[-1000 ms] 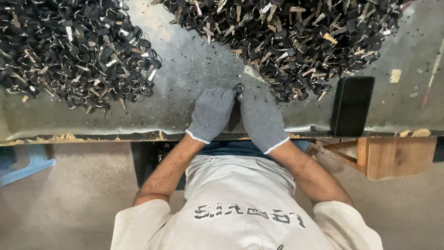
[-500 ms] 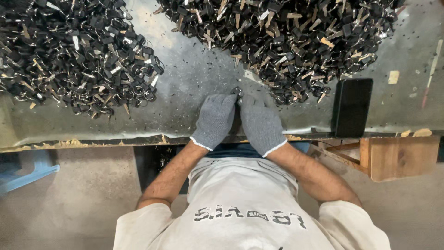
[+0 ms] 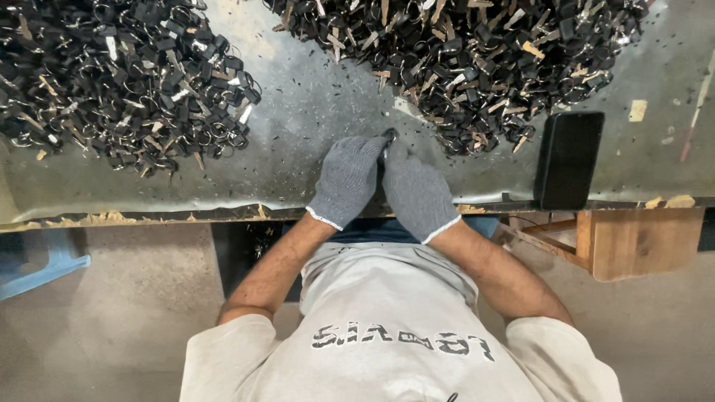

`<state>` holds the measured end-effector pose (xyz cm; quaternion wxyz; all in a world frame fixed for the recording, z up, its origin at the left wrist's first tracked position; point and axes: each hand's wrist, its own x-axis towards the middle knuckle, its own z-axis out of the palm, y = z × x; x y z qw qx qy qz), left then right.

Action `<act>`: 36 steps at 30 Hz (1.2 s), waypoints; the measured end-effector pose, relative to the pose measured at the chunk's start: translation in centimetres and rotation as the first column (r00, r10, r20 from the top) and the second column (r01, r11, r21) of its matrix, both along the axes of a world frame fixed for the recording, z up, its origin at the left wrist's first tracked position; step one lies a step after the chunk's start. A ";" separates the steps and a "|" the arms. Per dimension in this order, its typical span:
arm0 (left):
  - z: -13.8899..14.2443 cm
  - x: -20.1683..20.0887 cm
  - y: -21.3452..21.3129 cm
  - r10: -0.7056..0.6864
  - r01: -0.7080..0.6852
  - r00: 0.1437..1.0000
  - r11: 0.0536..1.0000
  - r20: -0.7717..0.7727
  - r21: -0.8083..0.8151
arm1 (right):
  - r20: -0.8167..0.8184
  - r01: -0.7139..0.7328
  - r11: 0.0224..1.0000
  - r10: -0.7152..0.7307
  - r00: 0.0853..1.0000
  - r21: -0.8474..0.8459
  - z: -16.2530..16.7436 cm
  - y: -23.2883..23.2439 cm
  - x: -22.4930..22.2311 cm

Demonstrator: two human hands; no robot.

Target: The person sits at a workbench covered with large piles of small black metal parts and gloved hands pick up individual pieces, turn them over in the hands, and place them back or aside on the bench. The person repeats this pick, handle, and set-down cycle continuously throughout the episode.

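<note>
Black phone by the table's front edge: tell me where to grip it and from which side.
Pinch the black phone across its two long edges, near the end at the table front edge, coming from that front side with the right hand. It lies flat, so its face offers no hold; the narrow sides do.

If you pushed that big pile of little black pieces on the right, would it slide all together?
Probably not. The right pile looks like many loose small black pieces and metal rings, so it would likely spread and scatter. Some seem tangled, so clumps might drag together. The metal tabletop looks smooth, so pieces may slide easily.
</note>
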<state>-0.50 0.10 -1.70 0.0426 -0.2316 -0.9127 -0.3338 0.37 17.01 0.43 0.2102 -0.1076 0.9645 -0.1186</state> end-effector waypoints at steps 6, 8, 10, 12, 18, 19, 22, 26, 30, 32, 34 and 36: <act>2.1 -0.4 0.0 0.149 -0.148 0.985 0.989 0.089 -0.021 | 0.072 0.023 0.800 0.025 0.997 -0.600 2.8 2.4 -3.3; 2.4 -0.2 0.1 0.223 -0.220 0.973 0.974 0.059 -0.052 | -0.128 -0.003 0.809 -0.089 0.988 -0.588 3.0 1.9 -2.5; 2.5 0.4 0.0 0.177 -0.180 0.983 0.977 -0.036 -0.115 | -0.069 0.050 0.881 -0.093 0.993 -0.470 2.9 1.3 -1.2; 2.5 0.8 -0.1 0.155 -0.165 0.985 0.972 -0.075 -0.167 | 0.207 0.083 0.975 -0.040 0.978 -0.204 2.5 1.2 -0.1; 2.5 0.3 0.0 0.197 -0.199 0.980 0.960 -0.031 -0.195 | -0.429 -0.214 0.964 0.130 0.894 -0.156 1.2 2.4 0.9; 2.4 0.2 0.0 0.199 -0.187 0.977 0.970 0.070 -0.153 | -0.460 -0.225 0.965 0.139 0.877 -0.137 1.0 2.4 0.9; 2.0 0.5 -0.2 0.114 -0.112 0.991 0.993 0.075 -0.038 | -0.452 -0.191 0.980 0.145 0.880 -0.058 0.2 1.1 1.7; 1.0 1.0 -0.3 0.035 -0.034 0.999 0.999 0.017 -0.004 | -0.266 -0.016 0.999 0.023 0.964 0.030 -0.3 -0.8 2.1; 0.7 1.2 -0.2 0.008 -0.008 1.000 1.000 0.003 -0.009 | -0.060 -0.033 0.974 0.020 0.998 -0.223 0.3 -0.2 1.3; 1.0 1.0 -0.2 0.003 -0.003 1.000 1.000 0.010 -0.012 | 0.063 -0.108 0.933 0.138 0.988 -0.343 0.4 1.4 -0.8; 1.5 1.1 -0.5 0.036 -0.038 0.999 0.997 0.032 0.060 | 0.015 -0.114 0.889 0.135 0.991 -0.444 0.9 1.8 -1.2; 1.8 0.4 -0.6 0.043 -0.043 0.999 0.997 0.003 0.069 | -0.194 -0.107 0.853 0.007 0.981 -0.510 1.4 1.6 -0.7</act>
